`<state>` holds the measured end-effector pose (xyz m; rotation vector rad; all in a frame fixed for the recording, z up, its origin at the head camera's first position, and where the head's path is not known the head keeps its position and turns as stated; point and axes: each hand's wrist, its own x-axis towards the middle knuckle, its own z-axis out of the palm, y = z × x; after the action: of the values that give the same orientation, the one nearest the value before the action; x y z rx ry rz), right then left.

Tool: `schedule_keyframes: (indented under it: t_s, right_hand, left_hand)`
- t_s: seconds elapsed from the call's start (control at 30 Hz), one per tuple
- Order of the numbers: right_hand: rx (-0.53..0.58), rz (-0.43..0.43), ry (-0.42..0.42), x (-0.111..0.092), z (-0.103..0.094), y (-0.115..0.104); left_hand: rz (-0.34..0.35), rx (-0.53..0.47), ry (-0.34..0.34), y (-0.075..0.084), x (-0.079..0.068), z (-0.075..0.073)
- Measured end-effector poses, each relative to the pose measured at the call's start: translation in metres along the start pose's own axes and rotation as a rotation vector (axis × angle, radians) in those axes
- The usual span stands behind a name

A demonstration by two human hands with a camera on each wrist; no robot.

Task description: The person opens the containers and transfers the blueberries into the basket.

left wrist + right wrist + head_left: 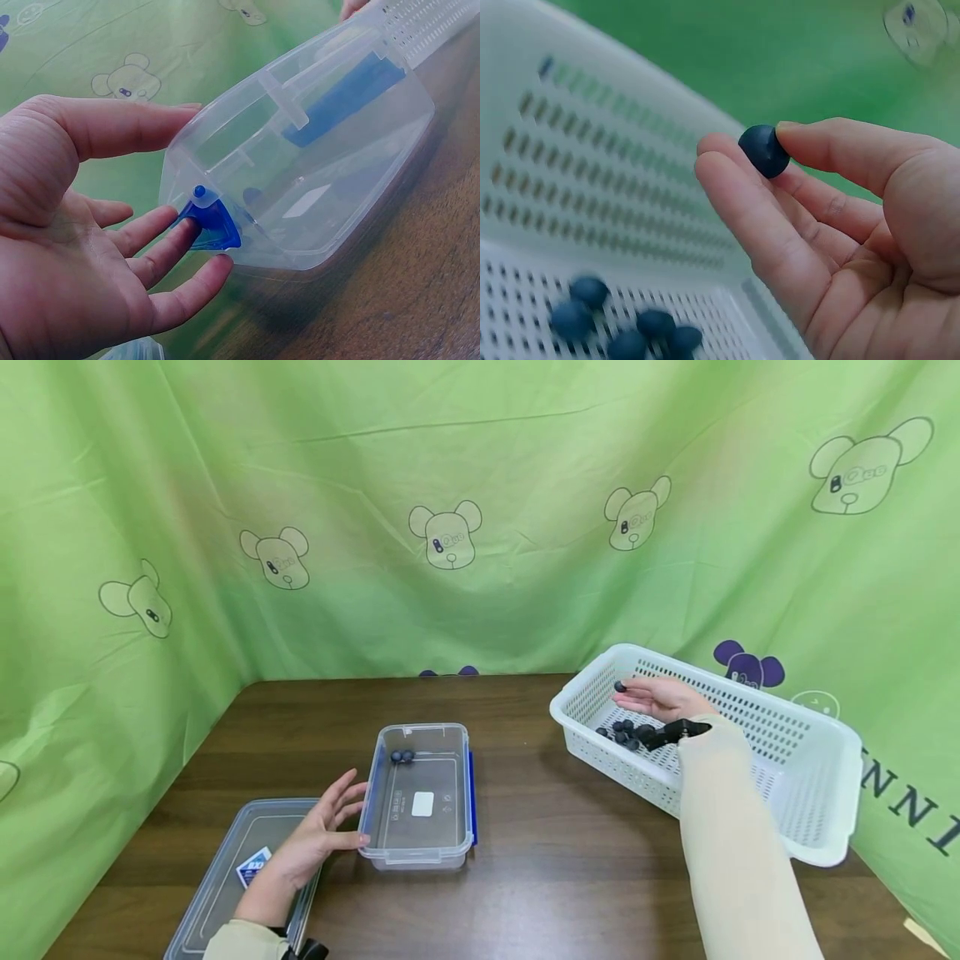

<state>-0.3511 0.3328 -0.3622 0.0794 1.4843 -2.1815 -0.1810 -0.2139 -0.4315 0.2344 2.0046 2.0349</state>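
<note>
Between thumb and fingers my right hand (pixel 660 697) pinches one blueberry (pixel 765 151), held up inside the white perforated basket (pixel 821 777). Below it, several more blueberries (pixel 656 325) lie on the basket floor. My left hand (pixel 324 827) touches the left side of a clear plastic container (pixel 453 793), its thumb at the near rim. In the left wrist view the fingers (pixel 180 296) are extended along the wall by a blue clip (pixel 214 225). Two blueberries (pixel 402 757) sit at the far end of the container, which stands without its lid.
A clear lid (pixel 213 893) with a blue and white label lies at the left, under my left forearm. The brown wooden table (pixel 517 777) shows between container and basket. A green printed curtain (pixel 360 460) hangs behind and at both sides.
</note>
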Motion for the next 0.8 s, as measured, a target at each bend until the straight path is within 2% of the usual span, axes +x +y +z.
schedule_keyframes:
  t_s: [0.13, 0.2, 0.33, 0.43, 0.47, 0.57, 0.63, 0.8]
  right_hand:
    - [0.014, 0.099, 0.032, -0.008, -0.018, 0.003]
    - [-0.031, 0.16, 0.056, -0.011, -0.027, 0.005]
    - [-0.286, 0.269, 0.098, -0.015, -0.04, 0.01]
    - [-0.501, 0.339, 0.098, -0.015, -0.049, 0.013]
    - [-0.541, 0.355, 0.095, -0.014, -0.052, 0.014]
    - [-0.628, 0.383, 0.078, -0.011, -0.058, 0.016]
    - [-0.678, 0.368, 0.055, -0.01, -0.06, 0.017]
    - [-0.69, 0.335, 0.052, -0.012, -0.057, 0.017]
  left_hand:
    - [0.004, 0.0, 0.0, 0.0, 0.0, 0.0]
    - [0.003, 0.0, -0.001, 0.0, 0.0, 0.0]
    - [0.001, 0.004, 0.004, 0.0, 0.0, 0.001]
    - [0.004, 0.013, 0.002, 0.0, 0.0, 0.001]
    - [0.004, 0.013, 0.001, -0.001, 0.0, 0.001]
    - [0.003, 0.011, -0.001, -0.001, 0.0, 0.001]
    - [0.002, 0.004, 0.0, -0.001, 0.0, 0.0]
    - [0.011, 0.007, -0.003, -0.001, 0.0, 0.0]
